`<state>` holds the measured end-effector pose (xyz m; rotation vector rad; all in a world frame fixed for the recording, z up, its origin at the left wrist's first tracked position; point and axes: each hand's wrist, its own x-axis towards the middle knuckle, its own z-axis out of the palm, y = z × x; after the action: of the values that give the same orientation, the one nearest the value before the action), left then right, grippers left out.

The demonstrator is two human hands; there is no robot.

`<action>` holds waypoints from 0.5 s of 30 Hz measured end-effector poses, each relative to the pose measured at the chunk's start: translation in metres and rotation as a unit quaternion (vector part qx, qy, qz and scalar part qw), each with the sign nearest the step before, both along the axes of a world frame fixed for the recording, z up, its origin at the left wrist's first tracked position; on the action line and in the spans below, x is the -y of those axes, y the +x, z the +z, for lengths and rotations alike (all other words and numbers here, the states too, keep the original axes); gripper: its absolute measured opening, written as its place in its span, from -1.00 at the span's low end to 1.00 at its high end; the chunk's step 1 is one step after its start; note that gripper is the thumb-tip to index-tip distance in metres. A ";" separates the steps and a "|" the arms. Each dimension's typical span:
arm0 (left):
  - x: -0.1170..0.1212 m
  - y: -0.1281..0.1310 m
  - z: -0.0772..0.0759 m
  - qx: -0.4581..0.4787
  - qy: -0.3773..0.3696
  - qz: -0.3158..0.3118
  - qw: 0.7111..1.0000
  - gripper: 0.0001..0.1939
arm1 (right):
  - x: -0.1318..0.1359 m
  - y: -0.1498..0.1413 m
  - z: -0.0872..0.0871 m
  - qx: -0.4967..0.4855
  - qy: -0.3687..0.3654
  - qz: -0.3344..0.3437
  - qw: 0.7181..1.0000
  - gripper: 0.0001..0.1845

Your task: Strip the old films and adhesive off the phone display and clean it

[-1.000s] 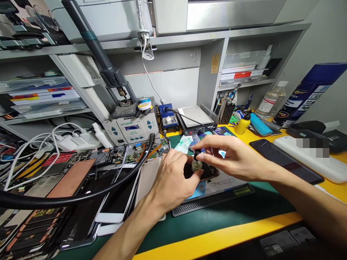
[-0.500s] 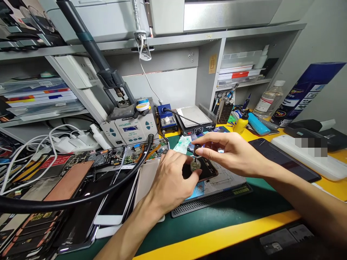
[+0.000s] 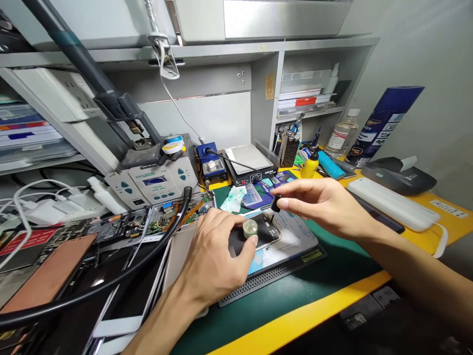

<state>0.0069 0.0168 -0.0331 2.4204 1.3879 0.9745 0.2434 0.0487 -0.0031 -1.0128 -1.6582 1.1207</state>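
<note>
A small round clear glass bottle [image 3: 250, 227] with its top off sits between the thumb and fingers of my left hand [image 3: 218, 254], over a dark phone [image 3: 261, 240]. My right hand [image 3: 328, 212] pinches a black brush cap [image 3: 276, 203] between thumb and fingertips. Its thin dark tip points down at the right end of the phone; whether it touches, I cannot tell. Under the phone lies a grey work mat [image 3: 295, 241]. Crumpled tissue with green stains [image 3: 233, 198] rests behind my left hand.
A thick black hose [image 3: 148, 264] crosses the left side, over several phones and a tray of circuit boards [image 3: 195, 212]. At the back stand a grey rework station [image 3: 155, 180], a blue soldering unit [image 3: 210, 162] and a flat heating plate [image 3: 251, 165]. A yellow bottle [image 3: 309, 166] stands right.
My right hand has moved the brush cap from above the glass bottle rightward to the phone's right end. My left hand keeps the bottle. The camera view has turned to the right.
</note>
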 end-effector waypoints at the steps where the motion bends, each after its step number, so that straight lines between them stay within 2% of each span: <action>1: 0.000 -0.001 0.001 -0.002 0.003 0.002 1.000 -0.80 | 0.003 0.005 -0.006 -0.005 -0.012 -0.014 1.000 -0.68; 4: 0.000 -0.002 0.003 -0.003 0.011 0.012 1.000 -0.76 | 0.009 0.017 -0.023 -0.007 -0.032 -0.051 0.998 -0.71; 7: 0.000 -0.002 0.003 0.001 0.026 0.035 0.999 -0.73 | 0.012 0.020 -0.035 0.014 -0.021 -0.083 0.996 -0.74; 11: 0.001 -0.002 0.001 0.007 0.065 0.085 0.994 -0.73 | 0.015 0.018 -0.039 0.037 -0.016 -0.078 0.996 -0.76; 15: 0.001 -0.003 -0.001 0.017 0.078 0.106 0.991 -0.75 | 0.017 0.016 -0.039 0.079 0.013 -0.081 0.993 -0.78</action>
<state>0.0044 0.0155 -0.0340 2.3854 1.6399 1.2103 0.2596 0.0317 -0.0418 -1.2228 -1.6745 0.9303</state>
